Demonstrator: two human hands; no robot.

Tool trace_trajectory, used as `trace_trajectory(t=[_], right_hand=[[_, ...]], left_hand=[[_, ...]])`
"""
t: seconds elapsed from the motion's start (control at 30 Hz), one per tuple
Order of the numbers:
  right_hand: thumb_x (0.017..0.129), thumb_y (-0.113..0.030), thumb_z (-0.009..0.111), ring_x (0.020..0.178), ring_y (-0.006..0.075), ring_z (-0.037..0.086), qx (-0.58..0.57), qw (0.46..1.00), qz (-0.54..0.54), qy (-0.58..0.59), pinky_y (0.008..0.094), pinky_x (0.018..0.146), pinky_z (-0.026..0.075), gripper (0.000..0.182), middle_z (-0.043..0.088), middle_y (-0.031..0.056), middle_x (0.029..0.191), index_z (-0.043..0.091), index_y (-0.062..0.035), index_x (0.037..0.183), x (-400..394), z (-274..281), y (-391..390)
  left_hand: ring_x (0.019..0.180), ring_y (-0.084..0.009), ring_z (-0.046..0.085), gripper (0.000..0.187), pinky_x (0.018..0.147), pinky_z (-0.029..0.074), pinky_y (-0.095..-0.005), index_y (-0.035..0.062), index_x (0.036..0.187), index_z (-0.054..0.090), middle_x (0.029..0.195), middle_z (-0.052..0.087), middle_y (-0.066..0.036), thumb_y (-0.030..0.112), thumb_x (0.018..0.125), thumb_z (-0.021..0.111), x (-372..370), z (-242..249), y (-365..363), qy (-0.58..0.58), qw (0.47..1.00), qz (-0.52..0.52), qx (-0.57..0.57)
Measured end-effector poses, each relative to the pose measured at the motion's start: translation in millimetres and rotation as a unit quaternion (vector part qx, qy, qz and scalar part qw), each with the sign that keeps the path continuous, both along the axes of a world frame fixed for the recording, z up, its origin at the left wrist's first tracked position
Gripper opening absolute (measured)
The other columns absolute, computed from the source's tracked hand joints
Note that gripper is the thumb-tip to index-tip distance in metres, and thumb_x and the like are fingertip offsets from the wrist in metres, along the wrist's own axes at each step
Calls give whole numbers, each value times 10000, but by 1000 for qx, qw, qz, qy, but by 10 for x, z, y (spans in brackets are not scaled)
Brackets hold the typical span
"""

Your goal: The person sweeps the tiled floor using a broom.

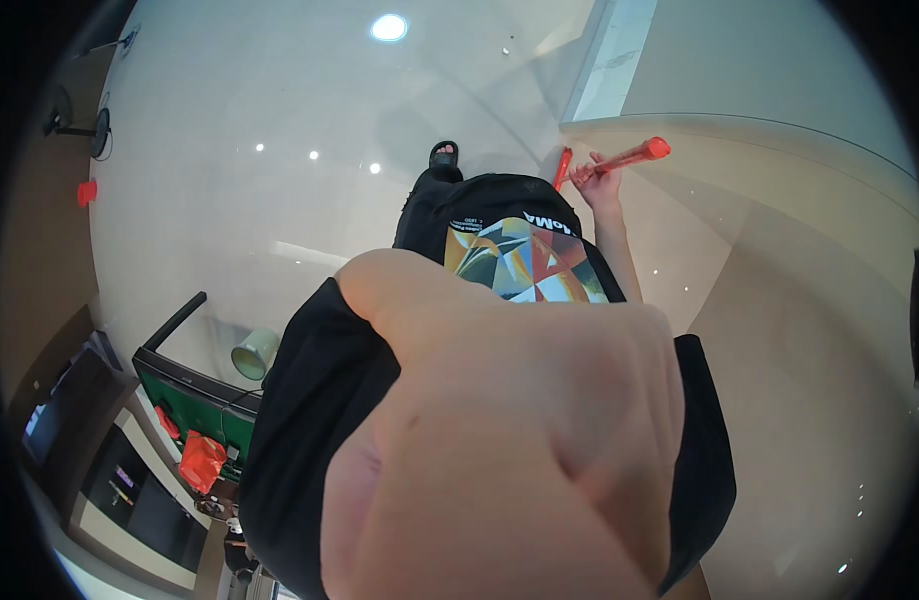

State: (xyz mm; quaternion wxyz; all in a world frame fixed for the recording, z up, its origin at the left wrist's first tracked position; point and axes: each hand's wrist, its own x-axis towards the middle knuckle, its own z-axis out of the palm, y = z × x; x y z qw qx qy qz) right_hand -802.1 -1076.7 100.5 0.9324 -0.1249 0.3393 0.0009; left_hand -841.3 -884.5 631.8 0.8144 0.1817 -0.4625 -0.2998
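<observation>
My right hand point(598, 181) is out to the right beside the hip, its fingers closed round a red stick-like thing point(635, 157) with a rounded end pointing right. A second red length point(563, 168) shows just left of the fingers. Very close to the camera, my bent left arm point(500, 400) fills the lower middle of the view, and the fingers of that hand are hidden. Behind it I see my black shirt point(320, 400) with a coloured print point(530, 258) on the front.
Below is a pale glossy floor point(280, 210) with my sandalled foot point(444, 157). To the left are a dark-edged table point(195, 378) with a green top, a red bag point(202, 460) and a pale green bin point(255, 354). A light wall panel point(770, 60) rises at the upper right.
</observation>
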Motion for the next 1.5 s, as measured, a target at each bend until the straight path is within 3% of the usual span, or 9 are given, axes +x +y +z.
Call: trace_trajectory(t=[0.53, 0.7, 0.73, 0.8, 0.97, 1.03, 1.27, 1.4, 1.5], right_hand=[[904, -532, 457, 701, 245, 656, -33, 999, -23, 7, 461, 753, 526, 477, 570, 24, 656, 416, -120, 1142, -152, -158, -24], [897, -522, 461, 684, 250, 652, -25, 1000, -11, 5, 465, 784, 521, 505, 566, 33, 647, 422, -111, 1187, 19, -125, 1], [929, -370, 458, 723, 257, 660, -11, 1000, -22, 3, 464, 798, 506, 395, 571, 49, 619, 443, -90, 1208, -3, -82, -4], [934, -368, 452, 727, 259, 665, -20, 1000, -22, -9, 460, 794, 514, 404, 585, 57, 635, 430, -85, 1222, -62, -67, 22], [945, -358, 439, 730, 263, 677, -29, 999, -26, -35, 450, 770, 550, 427, 620, 86, 689, 399, -62, 1251, -230, -120, 145], [886, -369, 488, 700, 273, 651, -80, 997, -16, 18, 445, 726, 554, 350, 574, 42, 720, 507, -122, 1133, -229, -72, 210], [859, -365, 533, 733, 312, 630, -110, 992, -6, 56, 445, 690, 566, 408, 525, 114, 917, 495, -90, 1158, -110, 117, 207], [867, -333, 541, 700, 313, 628, -94, 995, -3, 38, 447, 671, 568, 396, 540, 109, 850, 497, -77, 1166, -76, 109, 204], [900, -282, 514, 614, 298, 622, -181, 983, -30, -27, 434, 612, 567, 336, 555, 102, 684, 507, -73, 1164, -43, 116, 242]], left_hand=[[766, -244, 515, 709, 682, 430, -329, -137, 1163, 502, 892, 535, -163, 430, 755, 618, 189, -13, -222, -21, 982, -115, 147], [788, -274, 523, 751, 691, 437, -359, -119, 1186, 494, 918, 539, -187, 486, 752, 593, 118, -183, -416, 11, 984, -137, 113], [793, -282, 525, 762, 693, 439, -367, -115, 1192, 493, 925, 540, -193, 500, 752, 586, 230, -216, -393, 18, 984, -141, 105], [804, -297, 530, 784, 698, 443, -382, -106, 1203, 489, 938, 542, -205, 528, 751, 574, 3, -190, -472, 32, 985, -147, 90], [831, -335, 540, 838, 710, 452, -419, -83, 1231, 479, 972, 546, -235, 599, 748, 542, 235, -267, -332, 68, 983, -162, 51], [842, -350, 544, 860, 715, 455, -434, -74, 1242, 475, 985, 548, -247, 627, 747, 529, 237, -279, -328, 81, 982, -167, 36], [880, -403, 558, 938, 731, 468, -486, -43, 1282, 461, 1031, 555, -288, 725, 743, 484, 320, -343, -309, 130, 975, -182, -19], [902, -433, 567, 983, 740, 475, -516, -24, 1304, 454, 1058, 559, -312, 781, 740, 459, 406, -357, -376, 148, 970, -184, -55], [919, -456, 573, 1018, 747, 480, -538, -11, 1321, 448, 1078, 561, -330, 823, 739, 440, 490, -328, -491, 137, 971, -177, -86]])
